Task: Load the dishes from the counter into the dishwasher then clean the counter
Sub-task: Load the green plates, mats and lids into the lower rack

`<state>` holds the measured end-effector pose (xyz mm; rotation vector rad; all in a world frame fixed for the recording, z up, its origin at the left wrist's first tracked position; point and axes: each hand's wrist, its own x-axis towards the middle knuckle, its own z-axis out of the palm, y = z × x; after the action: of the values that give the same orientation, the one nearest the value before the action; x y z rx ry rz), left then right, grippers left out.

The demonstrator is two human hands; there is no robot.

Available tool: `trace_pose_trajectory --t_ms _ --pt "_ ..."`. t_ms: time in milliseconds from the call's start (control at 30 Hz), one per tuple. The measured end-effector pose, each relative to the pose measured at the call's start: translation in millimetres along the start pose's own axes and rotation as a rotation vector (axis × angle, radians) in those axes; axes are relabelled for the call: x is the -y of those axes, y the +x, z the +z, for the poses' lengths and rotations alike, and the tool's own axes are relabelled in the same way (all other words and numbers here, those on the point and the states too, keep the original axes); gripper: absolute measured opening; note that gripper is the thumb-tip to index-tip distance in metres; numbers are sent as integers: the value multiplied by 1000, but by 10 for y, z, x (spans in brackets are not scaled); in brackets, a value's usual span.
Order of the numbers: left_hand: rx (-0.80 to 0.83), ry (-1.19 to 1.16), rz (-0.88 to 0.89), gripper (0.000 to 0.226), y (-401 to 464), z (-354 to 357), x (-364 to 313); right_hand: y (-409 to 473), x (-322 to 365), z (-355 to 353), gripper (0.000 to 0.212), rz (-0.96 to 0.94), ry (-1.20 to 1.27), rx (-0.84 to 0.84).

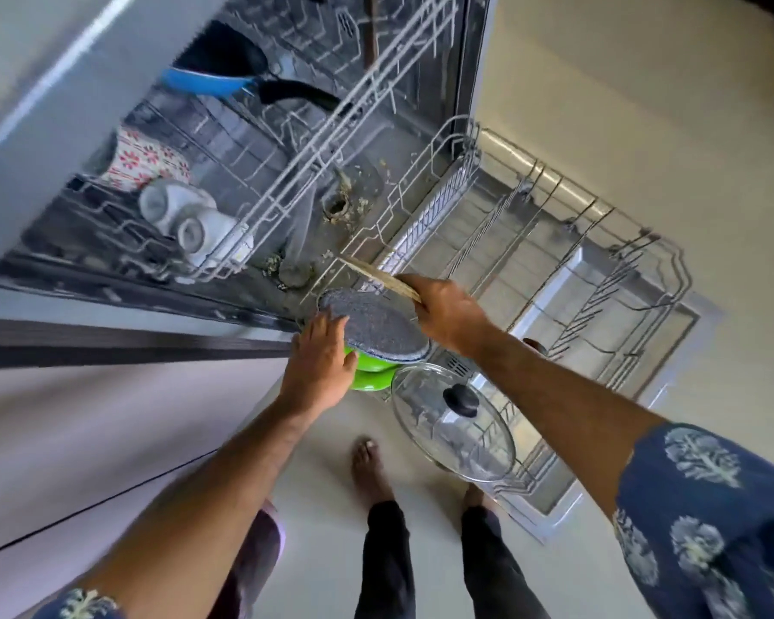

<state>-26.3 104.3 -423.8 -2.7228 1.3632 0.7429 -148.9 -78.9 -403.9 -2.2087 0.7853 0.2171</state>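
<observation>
Reaching over the pulled-out lower rack [568, 243], both hands work at its near corner. Left hand [320, 366], fingers straight, presses the speckled grey pan [376, 330], its green underside against that corner. Right hand [445, 312] grips one wooden utensil [378, 277] just beyond the pan. One glass lid [452, 428] with a black knob leans at the rack's front. Above the rack, the upper basket [224, 172] carries one blue pan [206, 82], one flowered mug [146, 160] and two white cups [184, 216].
</observation>
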Motion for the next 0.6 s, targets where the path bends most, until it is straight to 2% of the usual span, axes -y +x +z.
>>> trace_pose_trajectory --t_ms 367,600 --pt "5 -44 36 62 138 96 201 232 -119 436 56 -66 -143 25" --pt "24 -80 33 63 155 76 208 364 -154 552 59 8 -297 191"
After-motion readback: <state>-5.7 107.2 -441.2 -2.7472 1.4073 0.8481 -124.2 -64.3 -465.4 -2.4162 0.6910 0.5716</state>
